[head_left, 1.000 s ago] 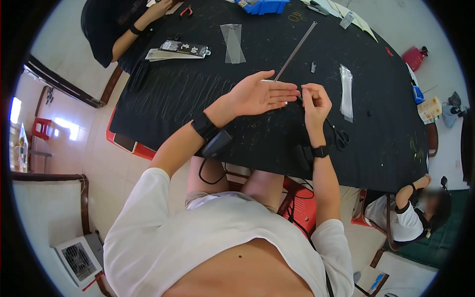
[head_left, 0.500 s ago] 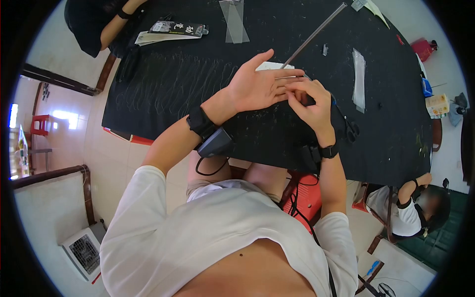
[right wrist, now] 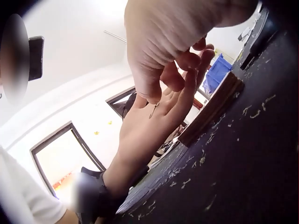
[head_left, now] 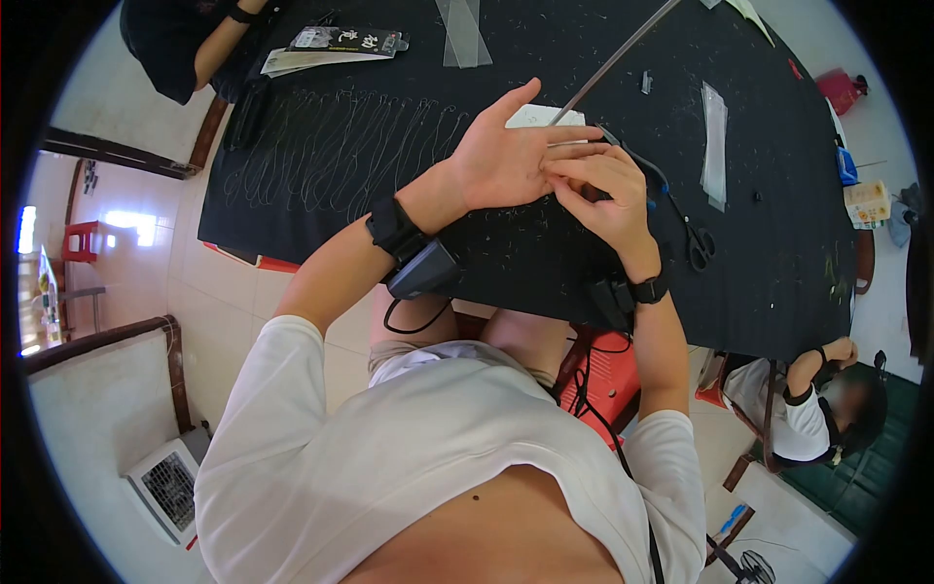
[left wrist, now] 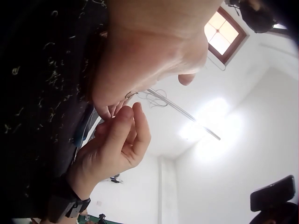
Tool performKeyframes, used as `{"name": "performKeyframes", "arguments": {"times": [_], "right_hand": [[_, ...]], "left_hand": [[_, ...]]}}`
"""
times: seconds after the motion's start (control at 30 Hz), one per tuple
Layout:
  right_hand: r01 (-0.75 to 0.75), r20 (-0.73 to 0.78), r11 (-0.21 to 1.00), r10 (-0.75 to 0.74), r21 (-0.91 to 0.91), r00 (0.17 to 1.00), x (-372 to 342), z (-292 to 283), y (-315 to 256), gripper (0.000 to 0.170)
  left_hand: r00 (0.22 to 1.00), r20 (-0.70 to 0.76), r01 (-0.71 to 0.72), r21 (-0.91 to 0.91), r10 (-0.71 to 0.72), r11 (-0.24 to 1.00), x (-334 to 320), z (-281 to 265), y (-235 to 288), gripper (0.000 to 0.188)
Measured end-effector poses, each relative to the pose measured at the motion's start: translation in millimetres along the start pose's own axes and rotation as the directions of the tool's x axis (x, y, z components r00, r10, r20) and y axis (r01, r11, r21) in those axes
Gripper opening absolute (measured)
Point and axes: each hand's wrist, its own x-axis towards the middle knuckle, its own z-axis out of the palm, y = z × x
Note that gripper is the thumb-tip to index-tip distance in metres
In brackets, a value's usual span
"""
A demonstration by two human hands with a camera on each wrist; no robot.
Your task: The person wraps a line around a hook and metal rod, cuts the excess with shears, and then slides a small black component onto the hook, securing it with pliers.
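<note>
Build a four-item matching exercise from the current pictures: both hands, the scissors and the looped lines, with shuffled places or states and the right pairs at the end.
Things:
1. left hand
2. right hand
3. scissors
4. thin looped lines

Places or states:
A. with black handles, on the black cloth to the person's right
B. palm turned toward the head view
C. spread in a row to the person's left
D. fingers bent, at the other hand's palm

Pairs: 1-B, 2-D, 3-A, 4-C
</note>
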Motion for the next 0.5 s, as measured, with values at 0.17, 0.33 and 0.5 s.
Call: {"name": "performKeyframes", "arguments": {"times": [0.17,0.33,0.5], "right_hand": [[0.067,0.024,0.998,-0.067,0.016,0.997,-2.7,3.8,4.8,0.016],[0.016,0.01,0.998,-0.016,0.062,1.0,-0.3,5.2,-1.9,0.015],[-0.219,0.064,0.963,0.212,0.155,0.975,-6.2,1.8,-4.3,0.014]], "left_hand": [[0.998,-0.067,0.001,0.034,0.001,0.999,0.2,5.3,-4.4,0.084],[0.993,-0.119,-0.004,0.091,0.015,0.996,1.4,3.4,-5.9,0.084],[0.996,-0.087,0.004,0.092,0.004,0.996,1.0,-2.1,-4.3,0.083]]}}
